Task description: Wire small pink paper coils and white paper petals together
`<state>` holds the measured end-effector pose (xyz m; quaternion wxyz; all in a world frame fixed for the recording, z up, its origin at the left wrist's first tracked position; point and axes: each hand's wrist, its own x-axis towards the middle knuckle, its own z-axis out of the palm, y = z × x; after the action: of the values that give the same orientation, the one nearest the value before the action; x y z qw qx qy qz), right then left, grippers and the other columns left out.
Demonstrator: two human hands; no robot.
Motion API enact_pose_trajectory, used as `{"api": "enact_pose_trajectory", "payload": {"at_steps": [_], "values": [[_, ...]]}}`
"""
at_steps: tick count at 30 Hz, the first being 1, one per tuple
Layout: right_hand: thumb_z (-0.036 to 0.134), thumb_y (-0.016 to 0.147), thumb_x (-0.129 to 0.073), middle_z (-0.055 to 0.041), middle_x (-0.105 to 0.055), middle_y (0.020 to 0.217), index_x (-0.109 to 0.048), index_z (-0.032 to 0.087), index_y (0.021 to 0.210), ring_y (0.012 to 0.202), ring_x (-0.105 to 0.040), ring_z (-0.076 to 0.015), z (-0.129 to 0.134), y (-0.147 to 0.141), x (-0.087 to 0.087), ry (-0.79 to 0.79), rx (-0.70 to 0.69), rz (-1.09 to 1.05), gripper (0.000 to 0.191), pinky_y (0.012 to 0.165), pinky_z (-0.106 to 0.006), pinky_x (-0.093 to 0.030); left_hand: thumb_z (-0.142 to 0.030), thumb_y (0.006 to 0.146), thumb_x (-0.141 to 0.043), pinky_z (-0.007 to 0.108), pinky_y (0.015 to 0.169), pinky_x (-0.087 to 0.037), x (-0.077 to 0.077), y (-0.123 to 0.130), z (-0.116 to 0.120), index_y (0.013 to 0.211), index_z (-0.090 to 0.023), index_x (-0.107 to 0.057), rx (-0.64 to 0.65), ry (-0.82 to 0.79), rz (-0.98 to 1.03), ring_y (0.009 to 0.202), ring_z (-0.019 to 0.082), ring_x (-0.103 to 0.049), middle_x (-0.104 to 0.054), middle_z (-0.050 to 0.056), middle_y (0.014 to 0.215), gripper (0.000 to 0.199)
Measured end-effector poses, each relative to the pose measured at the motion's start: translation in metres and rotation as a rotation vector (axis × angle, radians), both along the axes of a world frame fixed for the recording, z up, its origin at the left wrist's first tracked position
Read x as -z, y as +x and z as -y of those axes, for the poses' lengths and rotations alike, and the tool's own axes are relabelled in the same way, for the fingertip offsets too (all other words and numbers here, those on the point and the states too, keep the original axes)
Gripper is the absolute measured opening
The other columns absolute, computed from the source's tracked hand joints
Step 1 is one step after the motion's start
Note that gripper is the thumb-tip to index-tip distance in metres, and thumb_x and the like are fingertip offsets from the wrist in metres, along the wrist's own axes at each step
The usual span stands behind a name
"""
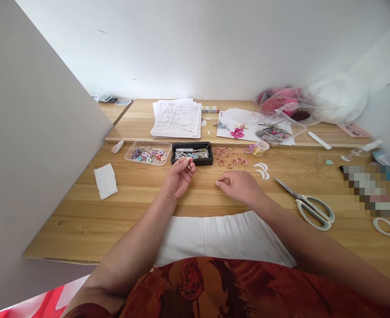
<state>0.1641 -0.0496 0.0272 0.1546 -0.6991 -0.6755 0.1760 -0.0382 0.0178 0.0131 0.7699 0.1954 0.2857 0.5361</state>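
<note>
My left hand (pixel 179 177) is raised just in front of a black tray (pixel 209 161), thumb and fingertips pinched together. Whatever small thing they hold is too small to name. A bit of blue (pixel 192 155) shows right behind those fingertips, and I cannot tell whether it lies in the tray. To the right, my right hand (pixel 239 187) is closed in a pinch above the table; a very fine strand seems to run between the hands, but it is faint. Small pink curled pieces (pixel 236 162) and white crescent cutouts (pixel 262 170) lie beyond my right hand.
A clear box of thread spools (pixel 148 154) stands left of the tray. Large scissors (pixel 309 207) lie at right, near a white tape roll (pixel 384 226). White sheets with crescent shapes (pixel 176 118) rest on the back ledge. A folded white tissue (pixel 105 181) is at left.
</note>
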Motion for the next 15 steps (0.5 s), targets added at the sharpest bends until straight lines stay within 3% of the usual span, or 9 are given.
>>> {"api": "enact_pose_trajectory", "payload": {"at_steps": [8, 11, 15], "values": [[0.039, 0.085, -0.068, -0.0056, -0.073, 0.072, -0.081, 0.024, 0.085, 0.067, -0.061, -0.0219, 0.001, 0.012, -0.008, -0.019, 0.053, 0.073, 0.019, 0.059, -0.033, -0.031, -0.007, 0.080, -0.073, 0.016, 0.067, -0.056, 0.006, 0.001, 0.000, 0.079, -0.011, -0.070, 0.052, 0.034, 0.000, 0.069, 0.007, -0.066, -0.070, 0.002, 0.080, 0.006], [0.037, 0.084, -0.067, 0.0000, -0.064, 0.061, -0.078, 0.024, 0.084, 0.058, -0.054, -0.0166, 0.006, 0.022, -0.010, -0.011, 0.060, -0.122, 0.017, 0.057, -0.031, -0.032, -0.006, 0.081, -0.072, 0.016, 0.066, -0.057, 0.005, 0.001, 0.001, 0.079, -0.011, -0.070, 0.053, 0.027, -0.004, 0.069, 0.007, -0.067, -0.070, 0.003, 0.079, 0.006], [0.047, 0.083, -0.066, 0.0026, -0.055, 0.059, -0.074, 0.021, 0.082, 0.055, -0.044, -0.0131, 0.016, 0.036, -0.004, 0.049, 0.084, -0.429, 0.028, 0.054, -0.029, -0.033, -0.006, 0.083, -0.071, 0.015, 0.065, -0.056, 0.002, 0.001, 0.001, 0.078, -0.014, -0.070, 0.025, -0.004, -0.001, 0.068, 0.007, -0.066, -0.069, 0.002, 0.077, 0.009]]}}
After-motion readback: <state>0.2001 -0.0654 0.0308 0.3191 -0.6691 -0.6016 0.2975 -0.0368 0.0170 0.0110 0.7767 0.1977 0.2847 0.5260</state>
